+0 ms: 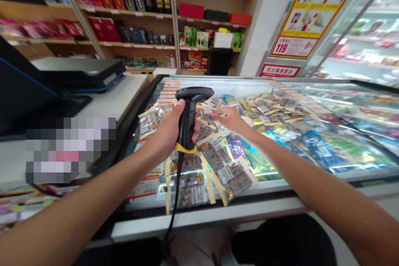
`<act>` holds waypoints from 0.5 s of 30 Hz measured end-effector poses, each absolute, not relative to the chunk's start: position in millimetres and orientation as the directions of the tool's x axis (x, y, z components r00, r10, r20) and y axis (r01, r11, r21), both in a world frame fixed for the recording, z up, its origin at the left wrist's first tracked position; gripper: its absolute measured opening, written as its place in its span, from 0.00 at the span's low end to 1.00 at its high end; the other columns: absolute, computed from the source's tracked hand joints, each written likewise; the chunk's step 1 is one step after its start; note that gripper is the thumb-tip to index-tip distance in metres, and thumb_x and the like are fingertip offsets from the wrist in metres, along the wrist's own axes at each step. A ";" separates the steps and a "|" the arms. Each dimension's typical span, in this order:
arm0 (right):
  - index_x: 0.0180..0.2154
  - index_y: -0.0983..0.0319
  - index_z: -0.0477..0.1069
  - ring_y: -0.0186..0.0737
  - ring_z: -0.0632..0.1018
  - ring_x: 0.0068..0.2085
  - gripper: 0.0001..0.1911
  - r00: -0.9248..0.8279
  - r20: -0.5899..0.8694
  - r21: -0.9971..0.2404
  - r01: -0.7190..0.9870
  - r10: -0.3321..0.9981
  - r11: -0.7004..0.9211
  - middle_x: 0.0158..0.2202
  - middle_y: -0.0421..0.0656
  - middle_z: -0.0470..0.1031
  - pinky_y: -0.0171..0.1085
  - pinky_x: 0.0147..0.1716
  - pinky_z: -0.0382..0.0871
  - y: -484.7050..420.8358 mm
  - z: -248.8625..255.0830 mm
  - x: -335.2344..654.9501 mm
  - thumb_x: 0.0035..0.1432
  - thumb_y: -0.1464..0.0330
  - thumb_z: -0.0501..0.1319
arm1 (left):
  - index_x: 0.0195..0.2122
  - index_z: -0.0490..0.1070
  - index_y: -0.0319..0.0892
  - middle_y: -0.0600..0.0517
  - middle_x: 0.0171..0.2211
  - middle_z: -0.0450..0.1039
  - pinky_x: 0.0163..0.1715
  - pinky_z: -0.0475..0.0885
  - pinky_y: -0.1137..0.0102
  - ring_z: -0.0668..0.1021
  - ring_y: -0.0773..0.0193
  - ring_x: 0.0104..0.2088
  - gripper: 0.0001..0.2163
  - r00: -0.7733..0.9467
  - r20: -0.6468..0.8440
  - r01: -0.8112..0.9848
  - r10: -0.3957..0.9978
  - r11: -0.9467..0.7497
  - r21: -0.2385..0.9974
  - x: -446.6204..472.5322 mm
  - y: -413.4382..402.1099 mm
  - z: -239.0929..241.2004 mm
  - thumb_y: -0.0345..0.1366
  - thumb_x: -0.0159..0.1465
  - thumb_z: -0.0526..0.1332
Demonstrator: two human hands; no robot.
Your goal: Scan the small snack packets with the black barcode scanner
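My left hand (pixel 171 131) is wrapped round the handle of a black and yellow barcode scanner (pixel 186 122). The scanner stands upright above the glass top, its cord hanging down in front. Just to its right, my right hand (pixel 230 119) has its fingertips pinched at the edge of a small clear snack packet (pixel 207 113) with dark contents and a printed label. More packets of the same kind (pixel 233 178) lie spread under and in front of both hands, several overlapping. The scanner partly hides the packets behind it.
The packets lie on a glass-topped freezer (pixel 199 218) with colourful bags (pixel 324 145) inside. A counter with a flat scale-like device (pixel 81 70) stands at left. Behind are shelves (pixel 124 10) of bottles and boxes, and a red and yellow poster (pixel 314 8).
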State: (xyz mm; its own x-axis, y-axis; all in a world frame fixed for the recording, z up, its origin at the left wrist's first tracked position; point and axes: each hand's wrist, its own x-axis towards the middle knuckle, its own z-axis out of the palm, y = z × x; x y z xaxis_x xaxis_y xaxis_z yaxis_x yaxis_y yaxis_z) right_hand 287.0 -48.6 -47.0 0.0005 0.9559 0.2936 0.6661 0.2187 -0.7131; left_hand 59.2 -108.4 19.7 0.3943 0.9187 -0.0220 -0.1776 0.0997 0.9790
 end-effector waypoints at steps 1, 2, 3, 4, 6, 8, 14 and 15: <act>0.35 0.58 0.81 0.53 0.83 0.45 0.14 0.020 0.302 -0.713 0.669 0.953 0.212 0.40 0.46 0.85 0.51 0.50 0.74 -47.8 -49.6 282.6 0.61 0.54 0.67 | 0.25 0.68 0.41 0.50 0.19 0.71 0.14 0.64 0.75 0.70 0.69 0.15 0.29 0.405 -0.017 -0.166 0.914 0.092 0.982 59.1 -108.3 18.9 0.61 0.70 0.52; 0.34 0.57 0.81 0.53 0.83 0.46 0.14 0.034 0.308 -0.717 0.665 0.951 0.209 0.40 0.46 0.85 0.51 0.51 0.74 -47.3 -51.0 280.4 0.60 0.54 0.68 | 0.25 0.68 0.41 0.50 0.19 0.71 0.14 0.64 0.75 0.70 0.69 0.15 0.29 0.414 -0.011 -0.157 0.910 0.083 0.984 59.0 -108.3 18.2 0.62 0.69 0.52; 0.34 0.57 0.81 0.53 0.83 0.46 0.13 0.041 0.308 -0.730 0.650 0.950 0.209 0.40 0.46 0.85 0.51 0.51 0.73 -47.0 -51.3 279.9 0.59 0.55 0.69 | 0.25 0.68 0.41 0.50 0.19 0.71 0.15 0.64 0.75 0.70 0.69 0.15 0.29 0.421 -0.005 -0.148 0.907 0.074 0.986 58.8 -108.4 17.5 0.62 0.69 0.52; 0.34 0.58 0.81 0.53 0.83 0.46 0.12 0.046 0.299 -0.752 0.626 0.953 0.206 0.40 0.46 0.85 0.51 0.51 0.73 -46.8 -50.8 280.6 0.58 0.56 0.70 | 0.25 0.68 0.41 0.50 0.19 0.71 0.15 0.64 0.75 0.70 0.69 0.15 0.29 0.425 0.000 -0.139 0.905 0.065 0.988 58.7 -108.5 17.0 0.62 0.69 0.52; 0.34 0.59 0.80 0.51 0.83 0.43 0.11 0.075 0.268 -0.817 0.546 0.961 0.185 0.38 0.46 0.84 0.49 0.50 0.74 -46.7 -48.6 284.4 0.54 0.58 0.72 | 0.26 0.69 0.41 0.50 0.19 0.72 0.15 0.64 0.75 0.70 0.68 0.15 0.28 0.430 0.007 -0.119 0.903 0.049 0.992 58.5 -108.9 16.1 0.62 0.68 0.53; 0.34 0.60 0.77 0.47 0.83 0.39 0.12 0.154 0.229 -0.901 0.407 0.961 0.150 0.35 0.44 0.83 0.46 0.46 0.75 -46.3 -46.0 289.5 0.52 0.60 0.72 | 0.26 0.69 0.41 0.50 0.20 0.72 0.14 0.64 0.75 0.70 0.68 0.15 0.28 0.436 0.015 -0.100 0.900 0.032 0.994 58.0 -108.8 15.4 0.62 0.68 0.54; 0.34 0.57 0.67 0.35 0.75 0.27 0.16 0.277 0.082 -0.995 -0.027 0.957 0.094 0.28 0.35 0.75 0.36 0.31 0.71 -47.9 -33.1 308.4 0.49 0.61 0.72 | 0.28 0.72 0.40 0.49 0.20 0.73 0.14 0.63 0.75 0.71 0.68 0.15 0.28 0.521 0.007 -0.003 0.854 -0.007 1.000 54.9 -105.4 10.6 0.63 0.66 0.55; 0.34 0.57 0.66 0.35 0.75 0.27 0.17 0.283 0.085 -0.994 -0.036 0.955 0.099 0.28 0.35 0.74 0.36 0.31 0.71 -49.0 -30.3 311.5 0.48 0.61 0.72 | 0.28 0.72 0.40 0.48 0.20 0.74 0.14 0.63 0.75 0.71 0.68 0.15 0.28 0.532 -0.004 0.021 0.847 -0.008 1.000 54.8 -105.3 9.6 0.62 0.66 0.55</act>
